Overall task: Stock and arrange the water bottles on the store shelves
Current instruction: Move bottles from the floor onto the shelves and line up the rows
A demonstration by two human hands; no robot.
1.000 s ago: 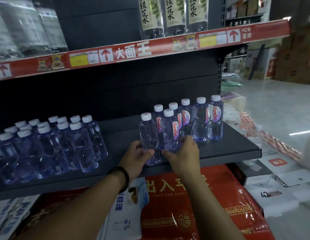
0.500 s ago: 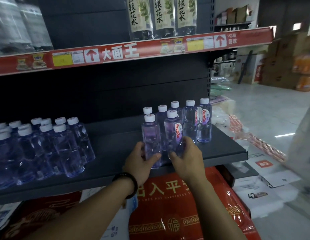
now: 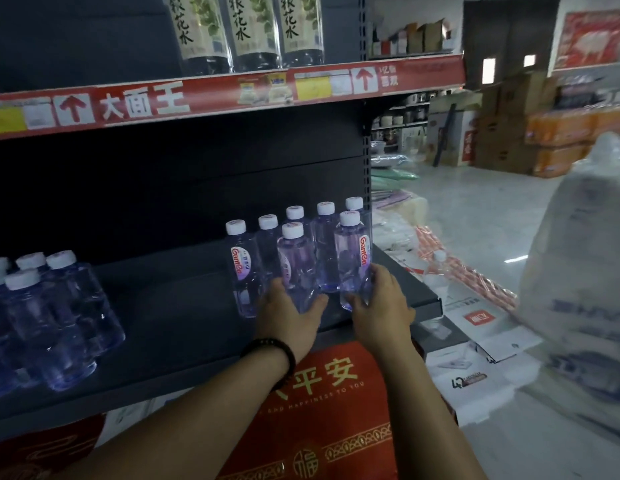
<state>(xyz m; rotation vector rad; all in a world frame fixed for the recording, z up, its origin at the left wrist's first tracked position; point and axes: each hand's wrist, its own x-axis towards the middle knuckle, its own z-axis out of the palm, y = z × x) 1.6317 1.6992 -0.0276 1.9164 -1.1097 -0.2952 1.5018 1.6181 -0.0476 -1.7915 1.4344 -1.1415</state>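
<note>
The two front water bottles [image 3: 296, 271] and [image 3: 351, 261] stand upright on the dark shelf [image 3: 184, 327], near its right end and close to its front edge, just in front of a short row of the same bottles [image 3: 325, 244] with white caps. They are small, clear plastic bottles, full of water, so I judge each one is light enough for one hand but has some weight low down; the thin wall will probably give a little under a strong squeeze, and the smooth plastic can slip. The safest place to hold looks to be the lower half of the body, under the label, where a push does not tip the bottle over. The left hand [image 3: 289, 317] is wrapped around the lower part of the left bottle, fingers on one side and thumb on the other, half closed and grasping it. The right hand [image 3: 381, 306] holds the base of the right bottle in the same manner, the thumb in front and the fingers curled around the right side. Both bottles seem to touch the shelf, though the bottoms are hidden by the hands. A labelled bottle [image 3: 241, 268] stands just left of the left hand, not touched. Far left of the shelf stands another group of bottles [image 3: 49, 317], well apart
</note>
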